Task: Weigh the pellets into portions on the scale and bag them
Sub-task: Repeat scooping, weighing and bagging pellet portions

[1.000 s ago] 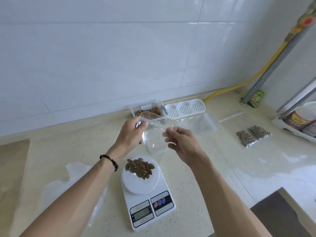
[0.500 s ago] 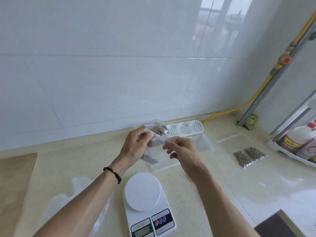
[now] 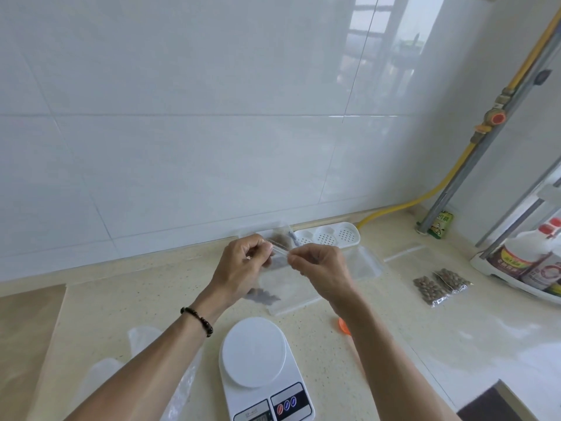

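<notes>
**Portion three bagged, seal in progress**

Both hands hold a clear zip bag (image 3: pixel 274 270) above the counter (image 3: pixel 394 329), behind the scale (image 3: pixel 261 369). Left hand (image 3: pixel 243 268) and right hand (image 3: pixel 318 268) each pinch the bag's top strip, fingers curled, apparently pressing it closed. Pellets (image 3: pixel 262 296) sit blurred in the bag's lower part. Scale platform is bare. Two filled bags (image 3: pixel 440 285) lie well apart to the right. Judged: two portions done, this one nearly; supply tub (image 3: pixel 277 235) against the wall holds more.
</notes>
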Tool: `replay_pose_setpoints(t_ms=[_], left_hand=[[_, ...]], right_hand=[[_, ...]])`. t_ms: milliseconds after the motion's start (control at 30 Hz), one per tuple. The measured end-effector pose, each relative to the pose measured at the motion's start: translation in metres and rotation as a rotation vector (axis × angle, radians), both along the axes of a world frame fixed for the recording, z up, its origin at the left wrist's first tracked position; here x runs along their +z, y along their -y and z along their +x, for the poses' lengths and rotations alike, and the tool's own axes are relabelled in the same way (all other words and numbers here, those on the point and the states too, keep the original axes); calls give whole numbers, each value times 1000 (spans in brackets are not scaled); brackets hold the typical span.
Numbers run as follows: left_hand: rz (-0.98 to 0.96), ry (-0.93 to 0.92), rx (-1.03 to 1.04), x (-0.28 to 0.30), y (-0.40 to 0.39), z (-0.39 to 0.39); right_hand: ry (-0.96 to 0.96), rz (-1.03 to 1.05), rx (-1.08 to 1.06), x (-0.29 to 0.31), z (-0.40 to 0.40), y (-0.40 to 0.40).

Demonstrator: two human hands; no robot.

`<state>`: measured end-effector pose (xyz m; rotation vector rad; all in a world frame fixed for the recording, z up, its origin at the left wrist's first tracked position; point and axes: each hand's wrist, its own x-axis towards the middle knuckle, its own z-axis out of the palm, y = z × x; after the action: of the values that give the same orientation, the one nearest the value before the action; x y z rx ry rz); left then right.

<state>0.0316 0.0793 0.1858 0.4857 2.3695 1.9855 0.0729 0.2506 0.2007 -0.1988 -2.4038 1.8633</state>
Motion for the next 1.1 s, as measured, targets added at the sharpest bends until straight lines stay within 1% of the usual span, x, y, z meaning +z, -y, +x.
replay_pose_setpoints(t_ms=[67, 133, 267, 333, 467, 567, 633, 767, 833, 967, 1033, 1100], left_hand=[[17, 12, -6, 1, 0, 1], [22, -23, 6, 2, 0, 0], [52, -48, 69, 2, 2, -1], [52, -37, 65, 3, 1, -1], [21, -29, 33, 4, -2, 1], [47, 16, 19, 5, -3, 2], [47, 19, 7, 6, -3, 2], [92, -4, 51, 3, -2, -3], [130, 19, 70, 1, -1, -7], [166, 120, 15, 1, -7, -9], [125, 143, -35, 2, -11, -12], [69, 139, -60, 2, -18, -16]], right_hand=[[-24, 87, -16, 3, -3, 3], [-39, 179, -37, 7, -4, 4], [-32, 209, -40, 11, -4, 4], [-73, 217, -26, 13, -2, 7], [-142, 337, -17, 13, -6, 13], [-155, 427, -15, 11, -8, 12], [-143, 427, 11, 10, -8, 10], [-97, 275, 25, 8, -7, -4], [-58, 244, 5, 4, -7, -14], [-41, 393, -65, -1, -13, -22], [-44, 432, -58, 0, -17, -24], [-53, 426, -47, 1, -19, -30]])
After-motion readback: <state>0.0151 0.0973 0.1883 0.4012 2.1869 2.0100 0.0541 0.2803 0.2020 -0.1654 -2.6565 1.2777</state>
